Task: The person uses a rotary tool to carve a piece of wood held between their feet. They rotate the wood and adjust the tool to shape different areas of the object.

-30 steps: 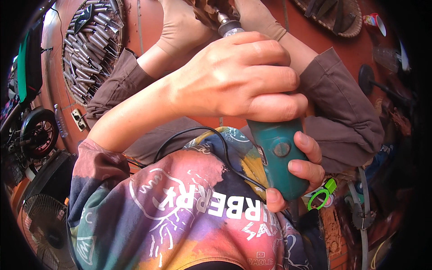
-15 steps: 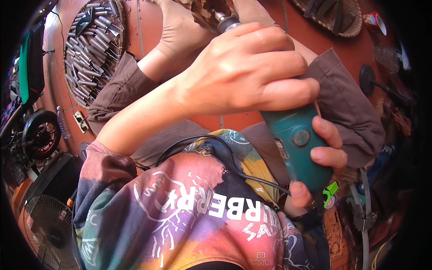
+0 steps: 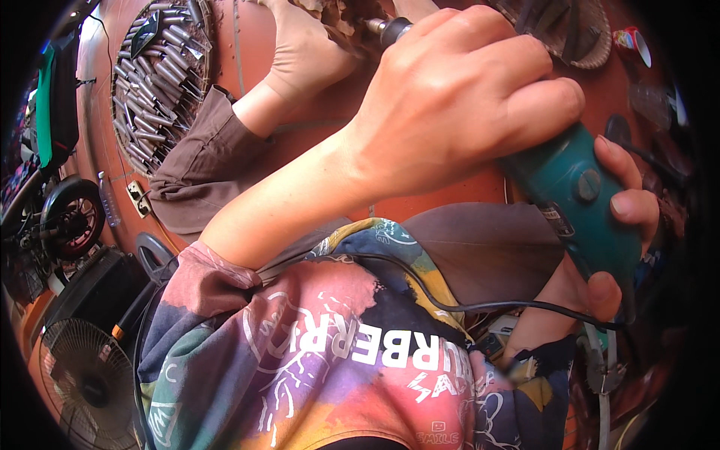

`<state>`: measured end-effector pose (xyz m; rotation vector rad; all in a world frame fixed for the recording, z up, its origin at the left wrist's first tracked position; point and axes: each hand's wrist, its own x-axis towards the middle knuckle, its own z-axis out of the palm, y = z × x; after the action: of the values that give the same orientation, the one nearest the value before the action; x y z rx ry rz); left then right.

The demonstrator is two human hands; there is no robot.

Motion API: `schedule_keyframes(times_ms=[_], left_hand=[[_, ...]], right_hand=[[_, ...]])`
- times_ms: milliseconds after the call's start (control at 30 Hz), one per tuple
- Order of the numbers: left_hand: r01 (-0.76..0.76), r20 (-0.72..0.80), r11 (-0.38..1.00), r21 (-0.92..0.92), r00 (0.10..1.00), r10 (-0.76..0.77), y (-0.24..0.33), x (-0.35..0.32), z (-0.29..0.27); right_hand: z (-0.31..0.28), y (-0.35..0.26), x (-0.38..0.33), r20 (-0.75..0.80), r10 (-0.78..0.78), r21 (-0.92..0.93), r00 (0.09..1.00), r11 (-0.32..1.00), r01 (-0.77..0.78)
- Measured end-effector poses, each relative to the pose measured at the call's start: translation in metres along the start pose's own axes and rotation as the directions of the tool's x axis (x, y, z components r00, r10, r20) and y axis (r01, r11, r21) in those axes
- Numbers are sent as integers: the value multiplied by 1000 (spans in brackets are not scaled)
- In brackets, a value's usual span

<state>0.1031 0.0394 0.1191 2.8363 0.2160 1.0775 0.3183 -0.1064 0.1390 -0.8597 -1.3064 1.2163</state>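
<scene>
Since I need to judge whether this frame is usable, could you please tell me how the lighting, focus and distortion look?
Head view: warm, even daylight with no harsh glare; fisheye bending is strong, with black corners. The left hand looms large and sharp over the teal rotary tool; the right hand is partly hidden behind it; the fan is dimmer near the rim.

You are working in workshop: round tray of metal bits (image 3: 154,82) lying beside you, floor fan (image 3: 86,382) standing, wheel (image 3: 71,217) leaning nearby.
</scene>
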Motion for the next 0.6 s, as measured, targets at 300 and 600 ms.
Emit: schedule_keyframes(times_ms=[300, 600], left_hand=[[236, -239, 962, -137, 935, -263, 29, -11, 11], [197, -235, 956, -217, 940, -247, 28, -18, 0]], right_hand=[[53, 8, -16, -97, -235, -101, 967, 969, 226], [78, -9, -16, -208, -130, -216, 969, 973, 85]])
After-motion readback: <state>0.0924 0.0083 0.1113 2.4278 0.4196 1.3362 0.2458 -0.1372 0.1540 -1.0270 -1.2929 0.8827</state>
